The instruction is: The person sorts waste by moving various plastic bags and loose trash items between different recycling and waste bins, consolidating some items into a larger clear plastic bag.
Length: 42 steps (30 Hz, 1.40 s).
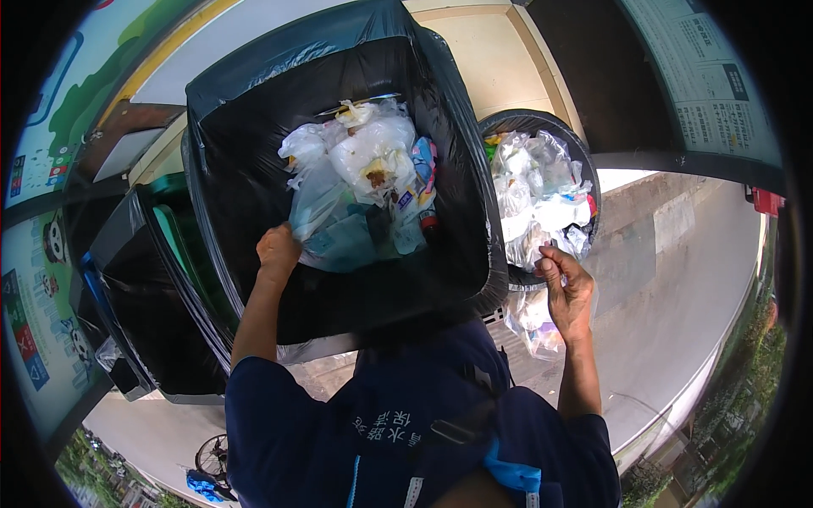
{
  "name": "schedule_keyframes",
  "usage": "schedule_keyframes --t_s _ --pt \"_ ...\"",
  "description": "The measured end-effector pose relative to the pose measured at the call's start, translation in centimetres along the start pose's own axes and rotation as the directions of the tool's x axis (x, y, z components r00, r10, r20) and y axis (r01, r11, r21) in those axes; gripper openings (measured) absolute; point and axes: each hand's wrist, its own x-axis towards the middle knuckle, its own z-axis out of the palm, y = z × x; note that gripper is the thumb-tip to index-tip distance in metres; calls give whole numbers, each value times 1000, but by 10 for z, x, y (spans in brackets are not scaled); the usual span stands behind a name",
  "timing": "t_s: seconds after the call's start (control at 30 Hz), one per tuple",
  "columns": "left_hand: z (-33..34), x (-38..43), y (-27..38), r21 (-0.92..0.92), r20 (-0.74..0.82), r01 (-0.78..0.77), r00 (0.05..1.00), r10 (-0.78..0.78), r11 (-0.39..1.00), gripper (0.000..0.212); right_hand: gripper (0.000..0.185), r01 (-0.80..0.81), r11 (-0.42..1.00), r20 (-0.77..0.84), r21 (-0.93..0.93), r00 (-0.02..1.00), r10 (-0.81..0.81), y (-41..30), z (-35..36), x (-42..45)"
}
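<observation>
My left hand (277, 251) is closed on the edge of a translucent plastic bag (327, 213) inside a large bin lined with a black bag (254, 171). Around that bag lie white plastic bags (375, 149), some food-stained, and a bottle with a dark red cap or label (429, 220). On the other side, my right hand (567, 286) hovers over the near rim of a round bin (596, 209), thumb and fingers drawn together. A small dark tip shows at the fingers; what it belongs to is unclear. Crumpled clear bags (533, 181) fill the round bin.
Below the round bin sits another clear bag of rubbish (533, 320). At left stand more bins, one with a green lid (184, 254) and one lined in black (159, 317). Printed boards (718, 89) flank the bins. A bicycle wheel (213, 456) shows behind me.
</observation>
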Motion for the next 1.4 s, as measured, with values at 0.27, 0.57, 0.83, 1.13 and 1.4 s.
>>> schedule_keyframes --t_s 0.27,0.57,0.83,1.13,1.4 --pt "31 -13 59 117 -62 -615 779 623 780 23 14 -32 996 106 -82 994 41 -7 15 -8" --pt "137 20 70 295 321 -893 427 845 340 15 12 121 977 85 -176 991 -107 -7 30 -16" --pt "54 95 46 96 -152 -375 910 386 922 15 13 75 975 45 -208 997 -66 -3 36 -24" --pt "79 150 36 50 219 -3 976 -8 999 107 12 27 969 10 -246 1000 -26 -2 39 -37" --pt "98 129 -8 -292 252 -297 893 373 909 36 13 208 968 106 -141 975 -194 -18 50 -26"
